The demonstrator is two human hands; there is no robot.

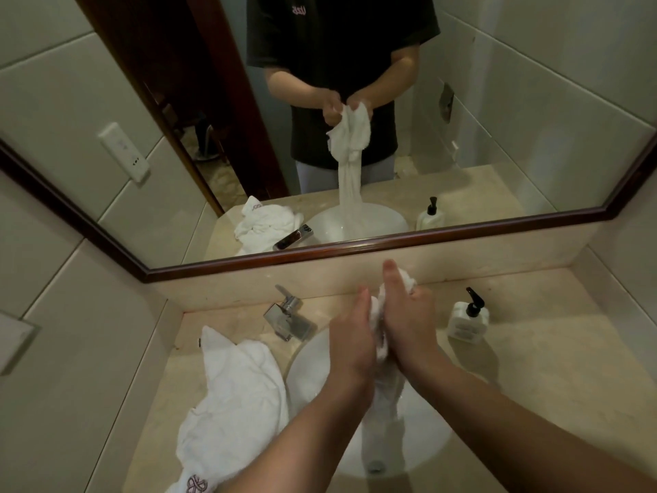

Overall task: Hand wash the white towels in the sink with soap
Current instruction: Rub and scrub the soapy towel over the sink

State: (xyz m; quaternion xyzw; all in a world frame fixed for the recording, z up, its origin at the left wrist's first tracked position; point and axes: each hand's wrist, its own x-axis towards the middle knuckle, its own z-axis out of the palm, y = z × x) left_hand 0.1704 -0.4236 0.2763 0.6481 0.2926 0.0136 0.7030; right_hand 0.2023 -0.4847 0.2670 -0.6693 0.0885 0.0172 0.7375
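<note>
Both hands, left hand (350, 336) and right hand (409, 325), clamp a wet white towel (385, 393) between them above the sink (309, 371), its tail hanging into the basin; drips could wet the second towel (234, 382) on the desk (533, 386). Fingers largely hidden by cloth; running water and suds cannot be made out

The black shirt (341, 48) seen in the mirror (391, 240) bears small pink lettering at the chest, reversed and too blurred to read. A purple looped emblem, no letters, marks the towel (231, 386) on the counter. The soap bottle (466, 320) label is unreadable.
</note>
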